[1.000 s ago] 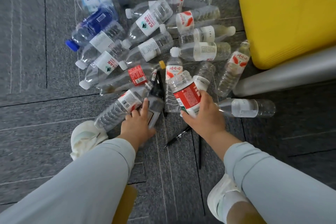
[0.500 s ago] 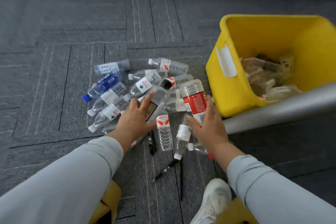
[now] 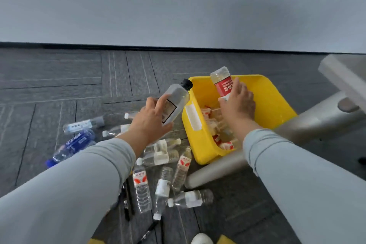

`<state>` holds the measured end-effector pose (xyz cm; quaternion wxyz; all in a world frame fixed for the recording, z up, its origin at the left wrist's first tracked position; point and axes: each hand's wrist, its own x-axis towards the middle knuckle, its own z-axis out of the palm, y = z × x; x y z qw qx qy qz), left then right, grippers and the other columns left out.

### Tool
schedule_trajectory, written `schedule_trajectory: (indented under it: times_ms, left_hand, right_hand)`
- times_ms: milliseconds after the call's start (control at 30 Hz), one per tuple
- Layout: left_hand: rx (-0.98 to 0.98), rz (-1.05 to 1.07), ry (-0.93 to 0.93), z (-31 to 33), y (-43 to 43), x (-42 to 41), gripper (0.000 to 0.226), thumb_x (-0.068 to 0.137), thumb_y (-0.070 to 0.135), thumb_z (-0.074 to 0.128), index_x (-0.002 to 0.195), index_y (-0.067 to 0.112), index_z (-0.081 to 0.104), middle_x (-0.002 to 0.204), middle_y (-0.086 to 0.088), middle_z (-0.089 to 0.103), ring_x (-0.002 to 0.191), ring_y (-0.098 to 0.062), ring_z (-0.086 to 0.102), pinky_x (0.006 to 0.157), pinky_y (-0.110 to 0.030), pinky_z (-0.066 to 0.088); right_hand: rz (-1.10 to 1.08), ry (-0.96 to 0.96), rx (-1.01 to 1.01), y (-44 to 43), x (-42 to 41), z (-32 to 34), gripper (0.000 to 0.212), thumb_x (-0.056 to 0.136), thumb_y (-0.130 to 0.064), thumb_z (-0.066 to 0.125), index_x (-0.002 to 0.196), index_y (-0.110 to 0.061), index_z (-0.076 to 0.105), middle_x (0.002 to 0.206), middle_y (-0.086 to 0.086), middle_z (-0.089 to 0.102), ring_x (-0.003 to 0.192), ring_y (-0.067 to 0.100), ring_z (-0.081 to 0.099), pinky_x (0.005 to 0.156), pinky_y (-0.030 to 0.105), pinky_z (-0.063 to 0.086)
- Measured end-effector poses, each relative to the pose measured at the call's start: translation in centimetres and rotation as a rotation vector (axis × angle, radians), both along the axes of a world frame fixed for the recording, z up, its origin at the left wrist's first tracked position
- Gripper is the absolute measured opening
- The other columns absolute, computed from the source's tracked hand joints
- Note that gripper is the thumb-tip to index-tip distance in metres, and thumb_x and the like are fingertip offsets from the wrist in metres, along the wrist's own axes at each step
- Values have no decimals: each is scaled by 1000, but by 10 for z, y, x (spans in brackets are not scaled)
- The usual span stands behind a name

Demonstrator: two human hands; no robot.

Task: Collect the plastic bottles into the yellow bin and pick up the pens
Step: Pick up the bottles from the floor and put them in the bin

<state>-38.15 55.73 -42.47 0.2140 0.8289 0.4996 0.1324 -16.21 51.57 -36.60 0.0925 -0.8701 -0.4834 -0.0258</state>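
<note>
My left hand grips a clear bottle with a black cap, held in the air just left of the yellow bin. Over the bin's inside, my right hand holds a red-labelled bottle bottom up. Several bottles lie inside the bin. On the carpet left of and in front of the bin, more clear bottles lie scattered, among them a blue one. Black pens lie near my left sleeve, and another pen lies closer to me.
A grey metal furniture leg runs along the bin's near right side, with a grey base at the right. A white shoe shows at the bottom edge. A wall with black skirting runs behind.
Both hands lifted their bottles from the pile and moved up and right. The right one went from beside the bin to over its inside, and the view tilted up toward the wall.
</note>
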Motion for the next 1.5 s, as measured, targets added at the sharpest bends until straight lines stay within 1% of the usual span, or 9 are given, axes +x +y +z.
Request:
schedule_trajectory:
  times_ms: [200, 433, 500, 567, 667, 833, 1100, 1233, 1500]
  left_hand:
    - [45, -87, 92, 16, -1, 31, 82, 86, 44, 60, 148, 29, 8, 133, -11, 34, 111, -35, 53, 86, -44, 52]
    - [156, -220, 150, 42, 12, 89, 82, 86, 44, 60, 149, 29, 9, 135, -10, 33, 118, -35, 47, 90, -44, 49]
    - [243, -289, 153, 56, 20, 121, 83, 87, 46, 58, 150, 32, 5, 145, -10, 27, 128, -35, 37, 100, -45, 40]
    - [301, -337, 168, 67, 25, 150, 85, 89, 49, 54, 149, 36, -3, 156, -10, 11, 140, -34, 19, 112, -47, 27]
    - [332, -361, 199, 67, 22, 168, 80, 93, 48, 47, 149, 35, -8, 158, -10, 3, 145, -33, 10, 115, -47, 20]
    - [298, -341, 275, 47, 11, 136, 71, 96, 45, 41, 151, 23, 1, 154, -10, 17, 139, -31, 24, 109, -42, 28]
    - [178, -281, 348, 4, -10, 63, 57, 96, 40, 41, 144, 16, 23, 140, -8, 34, 127, -28, 36, 102, -38, 35]
    - [91, -239, 373, -34, -27, 22, 53, 95, 40, 41, 140, 14, 29, 139, -10, 36, 128, -28, 36, 105, -39, 32]
    - [-134, -158, 476, -127, -79, -48, 54, 97, 37, 39, 143, 15, 26, 146, -11, 30, 134, -29, 30, 109, -40, 29]
  right_hand:
    - [1, 19, -130, -42, -10, -17, 69, 95, -44, 45, 148, -19, 9, 153, 10, 21, 136, 31, 27, 107, 44, 29]
    - [-5, -19, -251, -85, -4, -8, 71, 93, -48, 43, 148, -20, 8, 154, 9, 20, 138, 29, 26, 108, 44, 28]
    - [4, -35, -236, -92, -4, -1, 72, 93, -48, 43, 148, -20, 7, 154, 8, 20, 139, 28, 26, 108, 45, 25]
    - [21, -60, -230, -97, -3, 4, 72, 93, -48, 42, 148, -19, 6, 154, 8, 20, 139, 27, 25, 109, 45, 23]
    - [43, -80, -220, -103, -2, 6, 71, 93, -47, 43, 148, -18, 10, 153, 9, 23, 138, 28, 27, 109, 45, 24]
    - [75, -51, -271, -107, -11, -6, 69, 93, -46, 43, 148, -19, 11, 153, 8, 25, 138, 28, 27, 108, 45, 25]
    - [168, 6, -345, -105, -52, -50, 68, 94, -47, 41, 148, -18, 12, 151, 7, 27, 135, 27, 29, 108, 43, 27]
    - [230, 25, -397, -108, -69, -88, 66, 94, -46, 41, 147, -17, 15, 147, 6, 31, 130, 27, 34, 105, 42, 28]
    - [317, 70, -547, -138, -75, -171, 67, 92, -44, 47, 146, -19, 17, 141, 4, 38, 126, 24, 38, 102, 38, 32]
